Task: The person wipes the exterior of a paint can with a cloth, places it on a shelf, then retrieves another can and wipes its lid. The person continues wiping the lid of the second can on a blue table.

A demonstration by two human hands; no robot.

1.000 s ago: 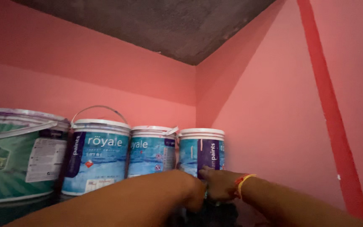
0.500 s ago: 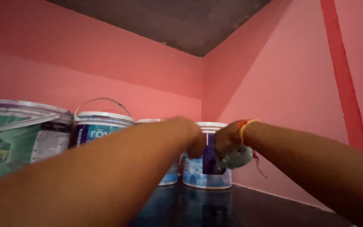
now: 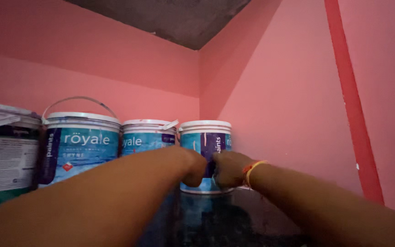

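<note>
Both my left hand [image 3: 194, 165] and right hand [image 3: 227, 168] were curled, fists meeting against the front of the small blue-and-white paint bucket [image 3: 205, 137] in the pink corner; grip unclear. Bucket stood on dark shelf [image 3: 216, 219], rightmost in row.

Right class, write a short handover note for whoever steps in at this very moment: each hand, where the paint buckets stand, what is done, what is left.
Left hand: closed, against the front of the corner paint bucket; the grip itself is hidden.
Right hand: also against that bucket's front, an orange thread band on its wrist.
Buckets: four in a row on a dark glossy shelf along the pink wall; a green-labelled one far left, a blue one with its wire handle raised, a smaller blue one, then the corner bucket.
Done: all lids on.
Left: the corner bucket stands on the shelf, not lifted.
</note>
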